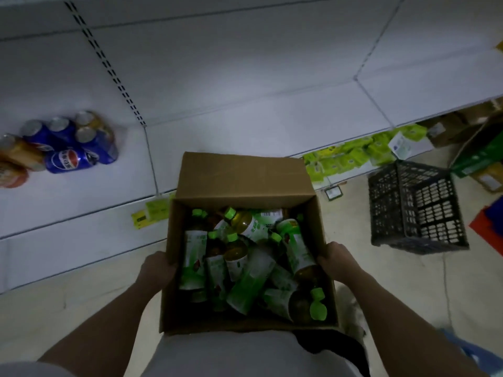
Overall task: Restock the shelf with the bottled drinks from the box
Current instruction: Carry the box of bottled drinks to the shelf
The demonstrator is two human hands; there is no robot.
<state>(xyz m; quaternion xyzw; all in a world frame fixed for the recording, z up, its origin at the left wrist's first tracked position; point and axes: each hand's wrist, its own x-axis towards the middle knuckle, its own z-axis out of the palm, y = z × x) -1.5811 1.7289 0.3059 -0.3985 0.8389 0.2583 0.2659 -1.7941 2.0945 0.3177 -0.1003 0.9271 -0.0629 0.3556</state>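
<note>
Nearest the camera, the cardboard box (245, 326) sits against the person's body, its near wall pressed to the torso, which likely takes part of the weight. The left hand (158, 269) clamps the left wall, with its fingers (171, 268) curled over the rim and pressed together on the cardboard. The right hand (340, 261) mirrors it on the right wall, thumb hooked inside the rim; its other fingers run down the outer side and cannot be seen clearly. Gripping opposite walls keeps the load level and stops the open carton from folding.

Inside, the bottled drinks (245, 262) lie jumbled, some leaning, some flat, green caps pointing several ways. None is yet taken out, so restocking seems barely begun: the box is carried to the spot first.

The far flap (242, 172) stands open, tipped toward the shelf, leaving the contents reachable from above.

Beyond the box, the white shelf (245, 104) runs across the view, largely bare in the stretch straight ahead, which looks like the likely place for the bottles. To the left on it stands a cluster of drink cans (68, 142), blue and orange. To the right, low down, green packets (353, 156) line a lower tier. A dark plastic crate (416, 208) rests on the floor (348, 213) to the right, well apart from the box, with more cartons (479, 153) behind it.
</note>
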